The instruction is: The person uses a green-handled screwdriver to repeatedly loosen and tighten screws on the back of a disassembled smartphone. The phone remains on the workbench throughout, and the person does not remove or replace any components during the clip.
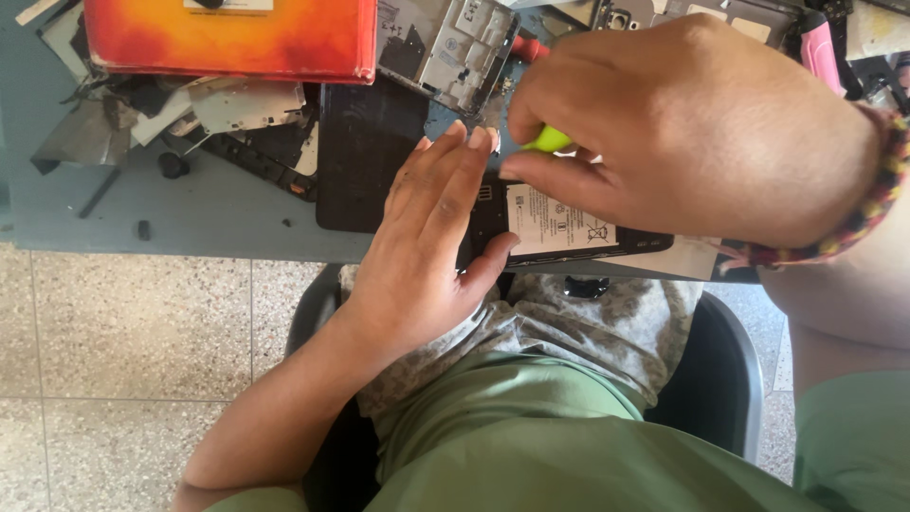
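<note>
An opened phone [569, 232] with its back cover off and a white-labelled battery showing lies at the front edge of the grey table [209, 213]. My left hand [427, 246] rests flat on the phone's left end, fingers together and extended, holding it down. My right hand [682, 123] hovers over the phone's upper part, fingers pinched on a small tool with a lime-green handle [550, 140]. The tool's tip is hidden under my fingers. A braided multicoloured bracelet [877, 190] circles my right wrist.
A black phone panel [365, 156] lies left of my hands. An orange-red box [232, 38] sits at the back left over scattered metal shields and phone parts [190, 114]. A bare phone frame [445, 43] lies behind. A black chair [725, 370] and speckled floor tiles [123, 332] are below.
</note>
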A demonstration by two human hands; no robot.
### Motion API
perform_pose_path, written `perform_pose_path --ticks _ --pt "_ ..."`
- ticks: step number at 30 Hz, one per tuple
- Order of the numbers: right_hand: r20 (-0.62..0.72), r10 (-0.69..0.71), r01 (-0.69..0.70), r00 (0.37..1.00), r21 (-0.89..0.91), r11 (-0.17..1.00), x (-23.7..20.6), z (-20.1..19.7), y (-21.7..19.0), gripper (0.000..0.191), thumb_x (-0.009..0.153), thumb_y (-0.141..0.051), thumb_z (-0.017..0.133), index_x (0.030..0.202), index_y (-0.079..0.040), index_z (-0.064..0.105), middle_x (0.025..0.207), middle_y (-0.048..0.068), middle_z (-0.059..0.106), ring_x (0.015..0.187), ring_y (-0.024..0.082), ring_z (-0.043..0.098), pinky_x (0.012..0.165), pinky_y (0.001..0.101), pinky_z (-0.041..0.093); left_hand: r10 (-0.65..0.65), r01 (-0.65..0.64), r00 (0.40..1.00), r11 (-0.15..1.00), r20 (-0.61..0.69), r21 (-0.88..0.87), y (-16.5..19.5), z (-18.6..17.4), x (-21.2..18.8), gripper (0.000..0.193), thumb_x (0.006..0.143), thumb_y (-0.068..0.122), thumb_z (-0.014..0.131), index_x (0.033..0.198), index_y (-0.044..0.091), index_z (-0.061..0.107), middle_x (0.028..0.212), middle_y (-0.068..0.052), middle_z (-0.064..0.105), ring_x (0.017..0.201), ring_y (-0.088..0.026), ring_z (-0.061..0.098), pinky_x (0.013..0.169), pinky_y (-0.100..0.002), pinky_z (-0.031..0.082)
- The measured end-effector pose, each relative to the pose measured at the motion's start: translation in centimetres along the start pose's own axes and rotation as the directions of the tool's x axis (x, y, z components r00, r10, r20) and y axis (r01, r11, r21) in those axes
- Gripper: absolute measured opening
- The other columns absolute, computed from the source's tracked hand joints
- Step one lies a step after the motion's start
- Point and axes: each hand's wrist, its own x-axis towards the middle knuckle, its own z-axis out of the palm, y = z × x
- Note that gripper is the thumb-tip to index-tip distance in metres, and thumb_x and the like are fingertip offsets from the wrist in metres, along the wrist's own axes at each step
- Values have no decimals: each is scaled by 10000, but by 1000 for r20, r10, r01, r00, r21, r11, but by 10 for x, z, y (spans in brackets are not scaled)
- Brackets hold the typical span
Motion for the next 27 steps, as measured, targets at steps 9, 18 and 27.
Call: perform_pose_path --ticks 9,18,27 --pt "-114 -163 178 980 142 974 1 -1 3 248 869 -133 704 1081 -23 639 912 108 673 757 301 689 640 394 556 13 -13 1000 1000 -5 4 0 1 0 920 943 128 854 1612 43 227 1606 -191 427 1480 -406 433 1261 -552 337" --pt "-89 -91 100 992 99 990 0 1 0 254 872 -169 752 1063 -34 651 887 120 676 691 292 675 580 406 531 -16 15 1000 999 -18 -34 1 1 -1 973 946 101 855 1629 10 169 1576 -169 439 1478 -388 449 1275 -530 348" --pt "42 13 -11 999 -57 998 -1 0 0 258 948 -321 750 1059 -103 671 815 56 660 679 278 660 608 423 524 -10 9 1000 999 -23 -42 3 0 0 1055 930 84 872 1643 25 96 1584 -174 430 1464 -397 464 1278 -515 349"
